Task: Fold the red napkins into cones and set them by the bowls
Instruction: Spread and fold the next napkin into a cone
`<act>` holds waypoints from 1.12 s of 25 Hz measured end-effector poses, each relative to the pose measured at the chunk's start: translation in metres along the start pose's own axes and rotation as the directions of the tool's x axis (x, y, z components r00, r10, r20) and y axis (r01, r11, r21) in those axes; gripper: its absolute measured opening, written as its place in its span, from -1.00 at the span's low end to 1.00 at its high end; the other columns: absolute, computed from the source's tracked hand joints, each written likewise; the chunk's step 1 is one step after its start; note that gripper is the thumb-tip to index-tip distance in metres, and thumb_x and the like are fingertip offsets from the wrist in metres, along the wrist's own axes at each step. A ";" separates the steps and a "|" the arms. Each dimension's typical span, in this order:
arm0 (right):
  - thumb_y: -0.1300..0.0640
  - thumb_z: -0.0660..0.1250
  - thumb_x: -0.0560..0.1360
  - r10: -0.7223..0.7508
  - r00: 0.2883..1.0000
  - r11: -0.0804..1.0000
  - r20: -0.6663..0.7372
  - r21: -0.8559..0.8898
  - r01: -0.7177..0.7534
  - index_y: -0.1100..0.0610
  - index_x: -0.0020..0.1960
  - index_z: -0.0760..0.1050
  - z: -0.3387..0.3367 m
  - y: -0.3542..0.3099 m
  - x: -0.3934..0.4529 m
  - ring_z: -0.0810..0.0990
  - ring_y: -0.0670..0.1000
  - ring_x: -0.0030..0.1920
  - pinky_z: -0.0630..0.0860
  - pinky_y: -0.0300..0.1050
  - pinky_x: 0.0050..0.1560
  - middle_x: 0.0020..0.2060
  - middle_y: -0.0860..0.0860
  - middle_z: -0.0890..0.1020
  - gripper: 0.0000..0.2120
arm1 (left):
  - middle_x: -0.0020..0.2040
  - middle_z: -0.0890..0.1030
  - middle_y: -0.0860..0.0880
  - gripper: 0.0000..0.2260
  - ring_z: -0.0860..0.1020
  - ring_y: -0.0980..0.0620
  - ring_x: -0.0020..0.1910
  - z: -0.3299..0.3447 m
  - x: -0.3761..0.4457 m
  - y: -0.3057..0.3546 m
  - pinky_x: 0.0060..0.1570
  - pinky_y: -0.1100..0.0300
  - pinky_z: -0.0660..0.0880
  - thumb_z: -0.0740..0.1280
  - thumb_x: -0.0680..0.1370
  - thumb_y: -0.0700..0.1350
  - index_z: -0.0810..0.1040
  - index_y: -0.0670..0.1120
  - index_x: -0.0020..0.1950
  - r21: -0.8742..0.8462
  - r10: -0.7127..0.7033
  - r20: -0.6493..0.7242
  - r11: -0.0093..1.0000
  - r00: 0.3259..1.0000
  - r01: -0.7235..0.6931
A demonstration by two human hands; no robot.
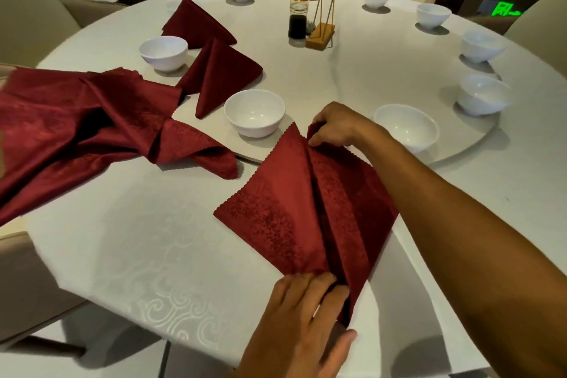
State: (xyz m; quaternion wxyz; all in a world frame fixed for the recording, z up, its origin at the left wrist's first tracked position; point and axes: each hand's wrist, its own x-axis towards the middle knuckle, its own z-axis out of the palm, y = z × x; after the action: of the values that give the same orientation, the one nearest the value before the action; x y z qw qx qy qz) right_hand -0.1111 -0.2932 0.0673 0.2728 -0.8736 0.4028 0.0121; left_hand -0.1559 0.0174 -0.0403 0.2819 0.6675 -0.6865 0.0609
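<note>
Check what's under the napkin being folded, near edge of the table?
Under the napkin being folded only the white tablecloth shows around it. Its far tip overlaps the turntable rim. The left hand presses its near corner, the right hand pinches the far fold. Anything beneath the cloth is covered.

Two bare forearms reach into view from the bottom and right edges. The left hand (pixel 302 313) enters from the bottom centre, palm down, its fingers extended forward and lying together, pressing flat, with the thumb spread out to the right. The right arm stretches diagonally from the lower right corner toward the middle, forearm long and straight. The right hand (pixel 333 126) is at its far end, wrist bent, fingers curled inward in a pinching grip.
</note>
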 end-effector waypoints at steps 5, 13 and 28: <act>0.16 0.50 0.39 -0.022 0.999 0.992 -0.025 0.123 0.025 0.06 -0.05 0.61 0.016 0.009 0.000 0.61 0.01 -0.18 0.51 -0.17 -0.25 -0.12 0.01 0.66 -0.84 | 0.25 0.58 0.02 -0.60 0.57 0.00 0.15 -0.001 0.006 0.002 0.07 0.09 0.50 0.32 0.45 0.24 0.58 0.06 0.19 0.051 -0.025 0.052 0.998 0.998 0.022; 0.08 0.28 0.55 -0.171 0.780 0.956 -0.601 0.089 0.278 -0.01 0.17 0.55 0.036 0.023 -0.134 0.58 -0.13 -0.08 0.53 -0.05 0.03 0.08 -0.14 0.60 -0.79 | -0.04 0.58 0.02 -0.85 0.52 -0.06 -0.14 -0.017 0.008 -0.007 -0.11 0.04 0.41 0.35 0.45 0.05 0.58 -0.01 -0.12 0.115 -0.097 0.002 0.989 0.995 0.096; -0.15 -0.22 0.66 -0.268 0.961 0.866 -0.071 -0.455 0.209 0.03 0.60 -0.04 0.094 0.090 -0.212 -0.06 0.01 0.58 -0.09 0.04 0.51 0.59 -0.03 0.00 -0.44 | 0.10 0.60 0.02 -0.84 0.56 -0.05 -0.02 -0.021 0.006 -0.013 -0.08 0.01 0.49 0.27 0.50 -0.01 0.60 -0.01 -0.03 0.129 -0.108 0.125 0.987 0.986 0.091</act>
State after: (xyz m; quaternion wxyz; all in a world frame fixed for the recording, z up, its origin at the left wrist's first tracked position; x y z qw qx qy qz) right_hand -0.2994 -0.1469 -0.0039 0.0390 -0.9545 0.2953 0.0120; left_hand -0.1366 0.0202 -0.0238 0.1969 0.7196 -0.6643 0.0447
